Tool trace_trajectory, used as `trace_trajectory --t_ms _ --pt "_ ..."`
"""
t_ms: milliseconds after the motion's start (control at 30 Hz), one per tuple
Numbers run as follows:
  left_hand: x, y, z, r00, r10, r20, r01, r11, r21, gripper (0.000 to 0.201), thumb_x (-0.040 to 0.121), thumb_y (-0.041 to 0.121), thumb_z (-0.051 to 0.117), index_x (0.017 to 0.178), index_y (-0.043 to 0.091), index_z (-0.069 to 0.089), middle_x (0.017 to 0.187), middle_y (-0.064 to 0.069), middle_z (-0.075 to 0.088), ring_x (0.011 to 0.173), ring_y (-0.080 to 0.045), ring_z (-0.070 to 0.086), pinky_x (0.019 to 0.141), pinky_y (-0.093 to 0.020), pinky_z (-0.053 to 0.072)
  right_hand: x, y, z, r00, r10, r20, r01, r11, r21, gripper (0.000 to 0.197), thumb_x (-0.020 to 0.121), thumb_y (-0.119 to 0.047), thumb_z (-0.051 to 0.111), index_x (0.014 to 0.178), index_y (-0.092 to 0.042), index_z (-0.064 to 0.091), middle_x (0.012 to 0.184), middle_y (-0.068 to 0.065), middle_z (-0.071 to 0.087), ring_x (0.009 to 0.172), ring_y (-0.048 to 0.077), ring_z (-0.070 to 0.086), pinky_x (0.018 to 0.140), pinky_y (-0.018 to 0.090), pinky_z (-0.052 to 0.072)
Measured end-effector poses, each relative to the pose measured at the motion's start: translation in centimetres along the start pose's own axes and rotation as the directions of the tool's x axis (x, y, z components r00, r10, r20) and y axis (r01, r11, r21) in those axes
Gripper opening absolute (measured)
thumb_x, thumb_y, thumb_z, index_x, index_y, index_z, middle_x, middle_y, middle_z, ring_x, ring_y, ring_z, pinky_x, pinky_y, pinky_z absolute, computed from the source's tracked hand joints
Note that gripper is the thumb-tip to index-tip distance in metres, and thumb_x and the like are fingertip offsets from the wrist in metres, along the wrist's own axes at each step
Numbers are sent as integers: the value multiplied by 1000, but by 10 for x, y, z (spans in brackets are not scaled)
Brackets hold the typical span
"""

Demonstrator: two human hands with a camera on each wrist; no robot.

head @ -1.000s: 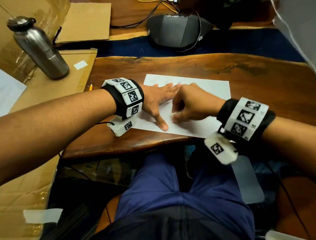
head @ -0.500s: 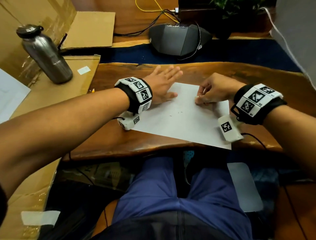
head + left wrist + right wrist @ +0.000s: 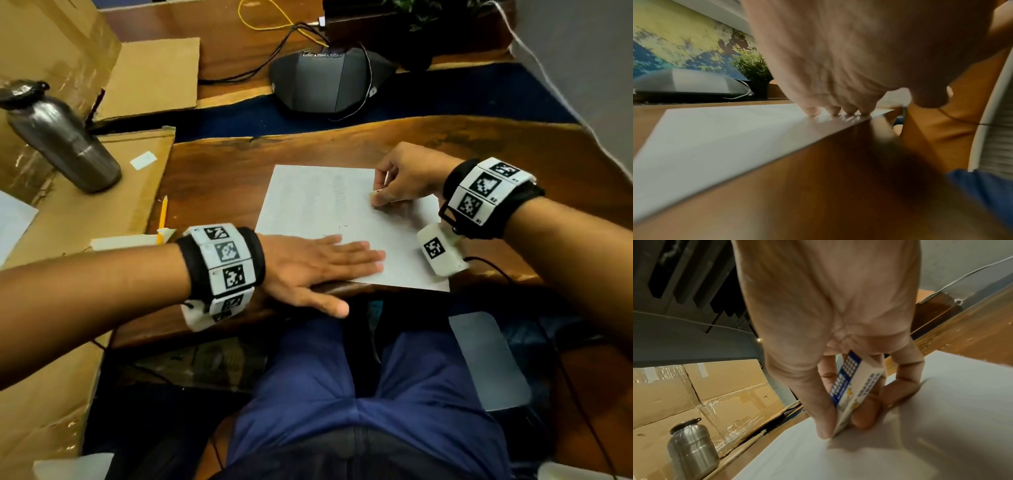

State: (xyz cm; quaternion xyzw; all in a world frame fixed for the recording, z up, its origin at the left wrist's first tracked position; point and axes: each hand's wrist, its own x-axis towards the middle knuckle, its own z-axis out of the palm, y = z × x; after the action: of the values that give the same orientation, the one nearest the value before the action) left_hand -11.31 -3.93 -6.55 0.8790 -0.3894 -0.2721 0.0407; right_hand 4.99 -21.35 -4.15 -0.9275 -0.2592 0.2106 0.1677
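An eraser [image 3: 851, 395], white w/ a blue-printed sleeve, is pinched in the right hand [image 3: 407, 174] betw. thumb and forefinger, w/ the other fingers curled in behind it. It is held tilted, and its lower end is pressed on the sheet of paper [image 3: 318, 205] at the sheet's far right part. The paper is laid flat on the wooden table [image 3: 513, 144], w/ its near edge just at the table's front edge. The left hand [image 3: 315, 267] is laid on the paper's near left part, fingers straight and close together, tips pressed on the sheet, thumb spread out past the table edge. Nothing is gripped by it. Faint marks are seen mid-sheet, too small to be read. A yellow pencil [image 3: 162, 214] is seen lying at the table's left edge, by the cardboard [image 3: 102, 192], well apart from both hands. A steel bottle [image 3: 58, 137] is stood upright on the cardboard, further left. A grey speakerphone [image 3: 325, 82] w/ cables is set beyond the table.
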Motion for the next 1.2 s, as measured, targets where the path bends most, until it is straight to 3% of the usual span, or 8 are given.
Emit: trace_trajectory --t_ms 200,333,433,600,767,933,1067,1200 --pt "11 -47 -25 978 -209 10 209 977 48 81 98 63 25 156 25 -16 162 5 -24 148 -8 -21 120 -35 -13 2 0 -1 1000 -1 2 1 1000 -23 18 75 -32 85 79 -18 73 78 1 76 78 22 73 70 30 58" --pt "-8 -73 -47 861 -507 -35 508 859 57 93 87 77 14 155 21 -18 160 2 -28 149 -11 -21 122 -39 -10 1 0 -1 1000 7 -2 -7 1000 -4 18 75 -32 85 80 -18 74 80 0 75 72 15 66 65 26 53" --pt "-27 -54 -43 923 -374 -89 382 920 93 89 90 76 17 155 26 -18 160 6 -29 147 -7 -25 122 -37 -12 0 2 0 1000 -4 -15 4 1000 -3 17 76 -33 84 80 -19 74 80 -3 71 73 14 64 62 25 51" --pt "-37 -13 -7 993 -93 78 88 994 72 78 98 63 25 157 27 -12 162 10 -22 147 -2 -22 120 -30 -13 2 2 0 1000 9 -3 -9 1000 7 17 75 -31 85 79 -18 74 81 -1 73 72 14 66 60 27 52" --pt "-22 -49 -20 938 -344 36 346 933 -98 74 101 57 24 155 26 -16 161 9 -26 147 -4 -23 123 -41 -8 -1 -1 -2 1000 21 -4 -21 1000 15 17 76 -30 85 79 -17 75 81 1 75 72 16 68 63 29 57" --pt "-2 -64 -41 831 -555 31 555 824 -117 111 86 70 52 155 20 -19 161 5 -28 150 -11 -14 122 -34 -5 -6 -4 1 999 20 -35 -20 1000 1 16 77 -29 85 80 -17 75 81 0 74 72 14 65 61 26 51" --pt "0 -58 -47 801 -597 50 597 788 -151 129 74 70 68 155 23 -20 161 6 -28 150 -12 -13 113 -26 -8 -10 -9 4 995 -26 -96 22 999 -46 17 79 -26 84 82 -12 75 81 3 72 71 15 64 61 27 53" --pt "2 -65 -43 801 -596 56 596 786 -163 141 64 74 73 153 25 -23 159 7 -31 149 -12 -18 117 -31 -10 -16 -24 15 975 -185 -123 170 978 -119 22 76 -28 86 83 -13 72 77 1 67 74 17 61 63 29 52"
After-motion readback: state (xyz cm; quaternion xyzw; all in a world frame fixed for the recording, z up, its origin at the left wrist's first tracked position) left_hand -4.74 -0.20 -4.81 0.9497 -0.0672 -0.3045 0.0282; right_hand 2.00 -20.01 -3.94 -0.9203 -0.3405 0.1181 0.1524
